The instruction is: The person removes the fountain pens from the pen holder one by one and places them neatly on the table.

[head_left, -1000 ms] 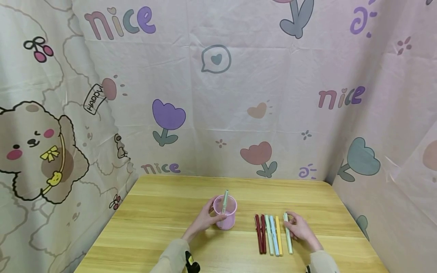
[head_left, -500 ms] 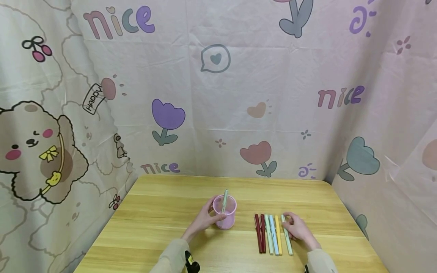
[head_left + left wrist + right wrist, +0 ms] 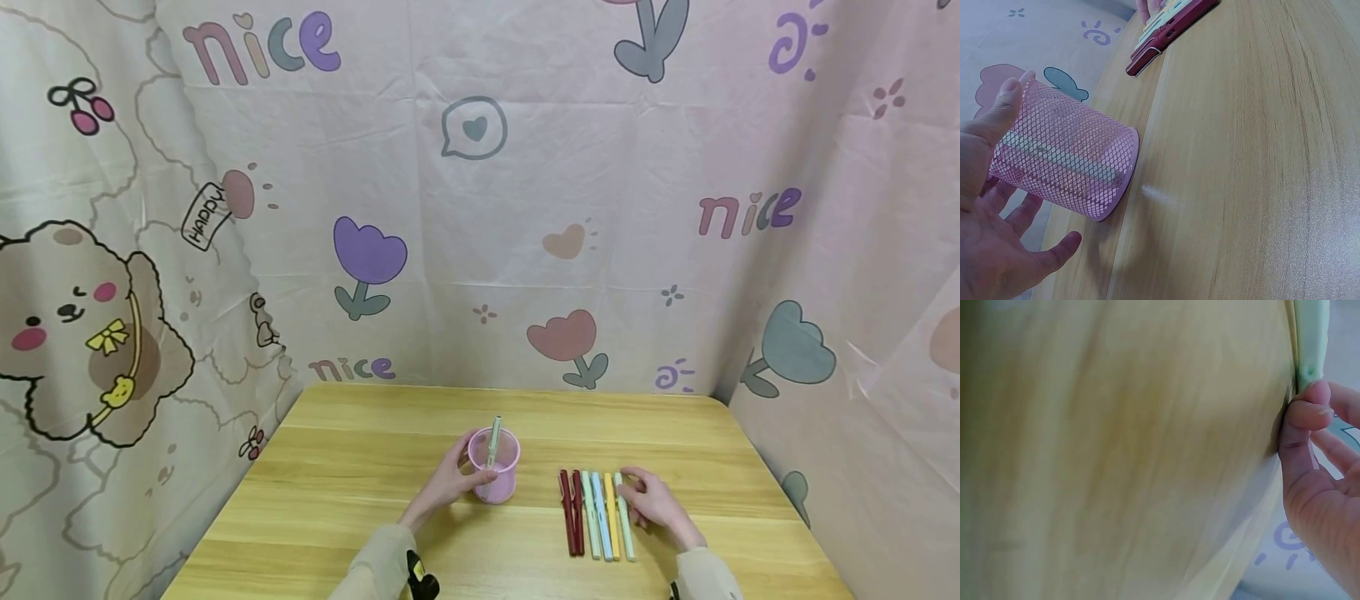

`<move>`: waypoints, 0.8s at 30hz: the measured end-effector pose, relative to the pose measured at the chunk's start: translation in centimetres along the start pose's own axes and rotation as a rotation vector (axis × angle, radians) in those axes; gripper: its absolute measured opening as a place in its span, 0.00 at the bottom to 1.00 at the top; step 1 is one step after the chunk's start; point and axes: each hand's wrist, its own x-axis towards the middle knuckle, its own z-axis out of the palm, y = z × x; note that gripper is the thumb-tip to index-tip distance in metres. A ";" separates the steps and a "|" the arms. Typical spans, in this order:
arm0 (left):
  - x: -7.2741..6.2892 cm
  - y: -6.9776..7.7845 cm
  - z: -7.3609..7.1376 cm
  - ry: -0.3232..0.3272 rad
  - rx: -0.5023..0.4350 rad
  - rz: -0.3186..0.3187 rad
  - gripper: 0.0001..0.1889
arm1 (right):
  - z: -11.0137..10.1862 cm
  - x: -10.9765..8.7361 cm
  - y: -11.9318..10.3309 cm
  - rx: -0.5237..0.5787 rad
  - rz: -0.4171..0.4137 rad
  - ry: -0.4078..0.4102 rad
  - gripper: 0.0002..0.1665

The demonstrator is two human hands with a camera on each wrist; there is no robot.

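A pink mesh pen holder (image 3: 506,487) stands upright on the wooden table, with one pale green pen (image 3: 495,442) leaning inside it. My left hand (image 3: 450,482) holds the holder from its left side, thumb near the rim; the left wrist view shows the mesh wall (image 3: 1066,147) between thumb and fingers. On the right, my right hand (image 3: 654,502) pinches a light green pen (image 3: 626,525) lying at the right end of a row. In the right wrist view, thumb and fingertip are at this pen's end (image 3: 1312,344), the rest of it out of frame.
Left of that pen, side by side, lie a yellow pen (image 3: 612,521), a light blue pen (image 3: 602,521), another light green pen (image 3: 591,521) and two dark red pens (image 3: 578,521). A printed cloth (image 3: 480,250) hangs behind the table (image 3: 360,425) and along both sides.
My right hand has slid the light green pen left until it lies close beside the yellow pen, straightening it with the row. The left hand and pen holder have stayed put.
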 end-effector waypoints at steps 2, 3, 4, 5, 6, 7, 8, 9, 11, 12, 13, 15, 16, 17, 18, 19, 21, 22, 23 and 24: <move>0.0 0.0 0.0 0.000 0.001 -0.002 0.46 | 0.0 -0.1 -0.1 0.010 0.008 -0.002 0.35; 0.0 0.0 0.0 0.000 0.002 -0.002 0.46 | 0.0 -0.1 -0.1 0.014 0.014 -0.004 0.35; 0.0 0.1 0.0 -0.001 0.002 -0.002 0.47 | 0.0 -0.1 -0.2 0.016 0.018 -0.005 0.35; 0.0 0.1 0.0 -0.001 0.002 -0.001 0.47 | 0.0 -0.1 -0.2 0.015 0.019 -0.005 0.35; 0.0 0.1 0.0 -0.001 0.002 -0.001 0.47 | 0.0 -0.1 -0.2 0.014 0.022 -0.005 0.35; 0.0 0.1 0.0 0.000 0.002 0.000 0.47 | 0.0 -0.1 -0.2 0.015 0.024 -0.006 0.35; 0.0 0.1 0.0 0.000 0.003 0.000 0.47 | 0.0 -0.1 -0.2 0.015 0.025 -0.007 0.34; 0.0 0.1 0.0 0.000 0.003 -0.001 0.47 | 0.0 -0.1 -0.2 0.015 0.027 -0.008 0.34; 0.0 0.1 0.0 0.000 0.005 0.000 0.47 | 0.0 -0.2 -0.2 0.014 0.023 -0.013 0.35; 0.0 0.1 0.0 0.000 0.006 0.000 0.47 | 0.0 -0.2 -0.2 0.014 0.022 -0.015 0.35; 0.0 0.1 0.0 -0.001 0.007 0.000 0.47 | 0.0 -0.2 -0.2 0.016 0.023 -0.017 0.35; 0.0 0.1 -0.1 -0.001 0.006 0.003 0.47 | 0.0 -0.2 -0.3 0.018 0.026 -0.018 0.35; 0.0 0.1 -0.1 -0.002 0.005 0.005 0.47 | 0.0 -0.2 -0.3 0.019 0.026 -0.018 0.36; 0.0 0.1 -0.1 -0.002 0.004 0.006 0.47 | 0.0 -0.2 -0.3 0.020 0.028 -0.016 0.36; 0.0 0.1 -0.1 -0.002 0.002 0.008 0.47 | 0.0 -0.2 -0.4 0.019 0.027 -0.014 0.36; 0.0 0.1 0.0 -0.002 0.002 0.009 0.47 | 0.0 -0.3 -0.4 0.021 0.029 -0.013 0.36; 0.0 0.0 0.0 -0.002 0.001 0.011 0.46 | 0.0 -0.3 -0.5 0.015 0.023 -0.010 0.35; 0.1 0.0 0.0 -0.002 0.001 0.012 0.46 | -0.1 -0.3 -0.5 0.013 0.019 -0.009 0.35; 0.1 0.0 0.0 -0.002 0.002 0.013 0.46 | -0.1 -0.3 -0.5 0.013 0.019 -0.009 0.35; 0.1 0.0 0.0 -0.003 0.003 0.015 0.46 | -0.1 -0.3 -0.5 0.013 0.018 -0.010 0.35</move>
